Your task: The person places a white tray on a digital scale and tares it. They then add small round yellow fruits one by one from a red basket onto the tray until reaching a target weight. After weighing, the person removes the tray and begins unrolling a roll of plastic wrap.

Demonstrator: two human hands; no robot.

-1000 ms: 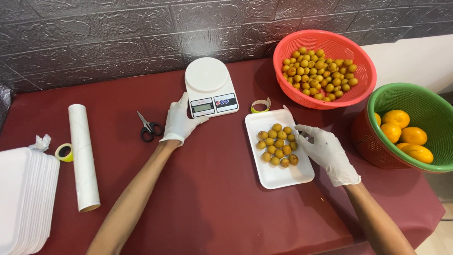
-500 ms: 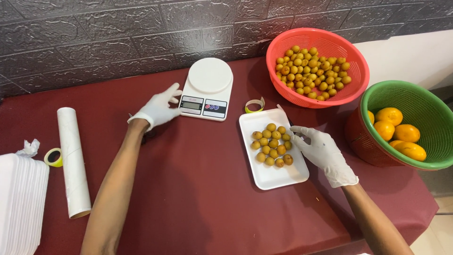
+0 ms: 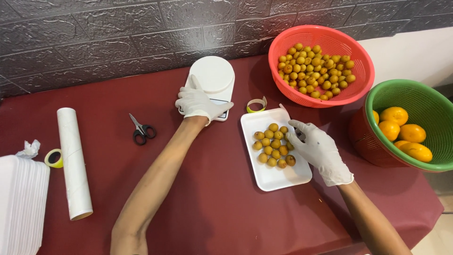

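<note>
Covering a dark-red table (image 3: 226,208) below grey brick wall (image 3: 118,42): left hand (image 3: 200,102) flat on scale (image 3: 211,80), right hand (image 3: 318,151), grip loose, touching tray (image 3: 278,175).

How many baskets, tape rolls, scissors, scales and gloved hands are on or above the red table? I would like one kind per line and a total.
Baskets: 2, the red basket and the green basket
Tape rolls: 2, one yellow, one by the foam tray
Scissors: 1
Kitchen scale: 1
Gloved hands: 2, left hand, right hand
Total: 8
</note>
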